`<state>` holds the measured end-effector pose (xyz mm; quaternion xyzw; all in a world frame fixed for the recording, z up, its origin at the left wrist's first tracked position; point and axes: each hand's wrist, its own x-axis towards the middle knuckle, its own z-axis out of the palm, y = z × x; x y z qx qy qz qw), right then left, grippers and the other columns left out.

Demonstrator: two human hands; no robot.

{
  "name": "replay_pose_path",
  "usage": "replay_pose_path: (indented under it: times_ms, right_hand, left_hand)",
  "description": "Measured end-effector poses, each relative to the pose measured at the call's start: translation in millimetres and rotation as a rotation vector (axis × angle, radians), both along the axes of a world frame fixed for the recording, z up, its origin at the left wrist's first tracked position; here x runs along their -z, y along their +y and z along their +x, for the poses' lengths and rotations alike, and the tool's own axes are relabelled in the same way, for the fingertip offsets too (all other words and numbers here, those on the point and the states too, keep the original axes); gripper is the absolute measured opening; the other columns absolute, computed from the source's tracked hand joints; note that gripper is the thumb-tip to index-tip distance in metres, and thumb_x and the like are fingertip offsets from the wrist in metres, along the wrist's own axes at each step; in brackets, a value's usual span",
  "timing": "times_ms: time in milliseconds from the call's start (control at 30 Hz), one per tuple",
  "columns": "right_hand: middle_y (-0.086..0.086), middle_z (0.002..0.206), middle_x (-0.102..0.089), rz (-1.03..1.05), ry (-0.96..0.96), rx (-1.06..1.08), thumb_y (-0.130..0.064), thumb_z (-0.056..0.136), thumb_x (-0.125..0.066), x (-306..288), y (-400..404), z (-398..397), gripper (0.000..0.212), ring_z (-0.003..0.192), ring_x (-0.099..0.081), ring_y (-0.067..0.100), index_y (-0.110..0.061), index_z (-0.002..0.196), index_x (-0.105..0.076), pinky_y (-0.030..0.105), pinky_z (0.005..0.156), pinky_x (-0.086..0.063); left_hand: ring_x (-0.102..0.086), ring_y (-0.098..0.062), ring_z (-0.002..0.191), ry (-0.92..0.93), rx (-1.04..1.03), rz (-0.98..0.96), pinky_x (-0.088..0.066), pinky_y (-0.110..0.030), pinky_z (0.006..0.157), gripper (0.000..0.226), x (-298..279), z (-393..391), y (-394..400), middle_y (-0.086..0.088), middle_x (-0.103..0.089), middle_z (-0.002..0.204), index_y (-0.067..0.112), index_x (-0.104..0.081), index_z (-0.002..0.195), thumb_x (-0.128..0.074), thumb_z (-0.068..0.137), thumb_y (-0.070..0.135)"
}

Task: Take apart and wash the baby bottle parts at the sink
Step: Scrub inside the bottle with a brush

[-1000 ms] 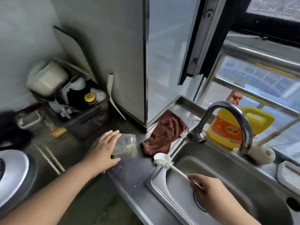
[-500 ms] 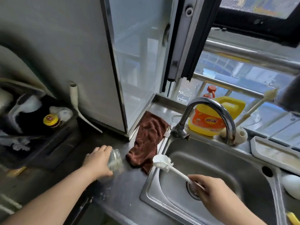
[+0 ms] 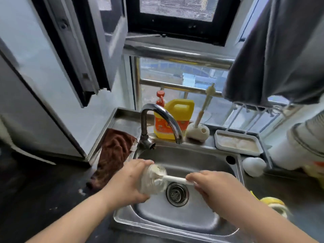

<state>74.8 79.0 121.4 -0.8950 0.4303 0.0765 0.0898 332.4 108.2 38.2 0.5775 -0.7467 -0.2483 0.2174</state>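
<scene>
- One clear glass baby bottle (image 3: 154, 179), lying sideways over the stainless steel sink (image 3: 175, 223), gripped by my left hand (image 3: 128, 183).
- One white bottle brush (image 3: 175, 178), head inside the bottle; my right hand (image 3: 215, 190) pinches its handle.
- One curved chrome tap (image 3: 161, 116) at the far rim; open basin near me.
- One brown cloth (image 3: 114, 153), left of the sink.

bottle (image 3: 152, 179) over sink (image 3: 177, 220), brush (image 3: 175, 178) inside it
</scene>
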Motion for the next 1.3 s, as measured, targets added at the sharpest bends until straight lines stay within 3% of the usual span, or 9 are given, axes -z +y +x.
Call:
replay_pose_path:
  times_ms: [100, 200, 333, 467, 600, 833, 1100, 1233, 1300]
  right_hand:
    - [-0.005, 0.07, -0.057, -0.079, 0.153, 0.015, -0.007, 0.054, -0.078, -4, -6, -27, 0.04, 0.057, -0.057, 0.018, -0.022, 0.084, -0.056, 0.027, 0.041, -0.019]
    - [0.0, 0.055, -0.049, -0.168, 0.152, 0.048, -0.001, 0.032, -0.077, -14, -10, -57, 0.048, 0.04, -0.048, 0.021, -0.019, 0.068, -0.05, 0.024, 0.041, 0.002]
    - [0.004, 0.086, -0.052, -0.038, 0.065, 0.14, -0.003, 0.086, -0.045, -8, -8, -92, 0.018, 0.071, -0.047, 0.028, -0.02, 0.091, -0.044, 0.034, 0.053, -0.027]
    - [-0.007, 0.068, -0.044, 0.259, -0.15, 0.313, -0.018, 0.09, -0.049, -12, -11, -119, 0.023, 0.062, -0.048, 0.019, -0.025, 0.069, -0.044, 0.028, 0.05, -0.033]
    - [-0.009, 0.071, -0.056, 0.455, -0.271, 0.393, -0.032, 0.094, -0.053, -20, -13, -133, 0.017, 0.069, -0.055, 0.013, -0.026, 0.078, -0.057, 0.026, 0.061, -0.041]
    - [-0.007, 0.057, -0.057, 0.626, -0.63, 0.743, -0.026, 0.097, -0.048, -11, -10, -131, 0.013, 0.043, -0.044, 0.003, -0.023, 0.087, -0.057, 0.016, 0.04, -0.033]
    - [-0.01, 0.063, -0.057, 0.484, -0.453, 0.452, -0.026, 0.093, -0.055, -17, -10, -121, 0.011, 0.057, -0.049, 0.003, -0.031, 0.085, -0.06, 0.017, 0.057, -0.04]
    - [0.0, 0.083, -0.052, 0.051, -0.027, 0.289, -0.006, 0.085, -0.049, -29, -16, -124, 0.02, 0.074, -0.054, 0.026, -0.024, 0.095, -0.052, 0.029, 0.05, -0.028]
    - [0.003, 0.079, -0.056, -0.272, 0.113, 0.174, -0.005, 0.076, -0.053, -29, -15, -127, 0.026, 0.066, -0.06, 0.028, -0.022, 0.094, -0.058, 0.027, 0.043, -0.018]
  left_hand:
    - [-0.026, 0.007, 0.12, 0.012, 0.074, 0.007, -0.016, 0.0, 0.101, 0.093, -1, -52, -13, 0.023, -0.031, 0.125, 0.032, -0.032, 0.138, -0.08, 0.059, 0.038]
    - [-0.029, 0.003, 0.116, -0.013, 0.113, -0.109, -0.025, -0.014, 0.106, 0.094, -7, -96, -27, 0.022, -0.035, 0.122, 0.025, -0.044, 0.135, -0.069, 0.051, 0.057]
    - [-0.049, -0.016, 0.108, -0.079, 0.116, -0.356, -0.048, -0.033, 0.091, 0.092, -17, -138, -49, 0.002, -0.059, 0.116, 0.016, -0.055, 0.124, -0.082, 0.043, 0.051]
    - [-0.046, -0.019, 0.108, -0.183, 0.201, -0.49, -0.052, -0.036, 0.082, 0.094, -28, -164, -60, -0.006, -0.064, 0.111, 0.009, -0.061, 0.118, -0.09, 0.036, 0.043]
    - [-0.044, -0.018, 0.109, -0.278, 0.252, -0.49, -0.055, -0.035, 0.08, 0.095, -30, -171, -70, -0.003, -0.066, 0.111, 0.011, -0.064, 0.118, -0.089, 0.033, 0.047]
    - [-0.044, -0.017, 0.109, -0.19, 0.251, -0.452, -0.052, -0.037, 0.086, 0.102, -36, -170, -82, -0.002, -0.063, 0.114, 0.012, -0.055, 0.123, -0.091, 0.032, 0.04]
    - [-0.045, -0.016, 0.114, -0.211, 0.413, -0.474, -0.041, -0.03, 0.095, 0.1, -41, -156, -94, 0.002, -0.06, 0.12, 0.021, -0.048, 0.13, -0.088, 0.041, 0.045]
    - [-0.041, -0.013, 0.12, -0.158, 0.367, -0.381, -0.035, -0.022, 0.099, 0.099, -44, -159, -96, 0.006, -0.053, 0.129, 0.024, -0.046, 0.136, -0.085, 0.047, 0.042]
    - [-0.032, -0.005, 0.124, -0.115, 0.331, -0.299, -0.023, -0.014, 0.102, 0.099, -46, -158, -97, 0.016, -0.042, 0.133, 0.027, -0.04, 0.141, -0.083, 0.054, 0.044]
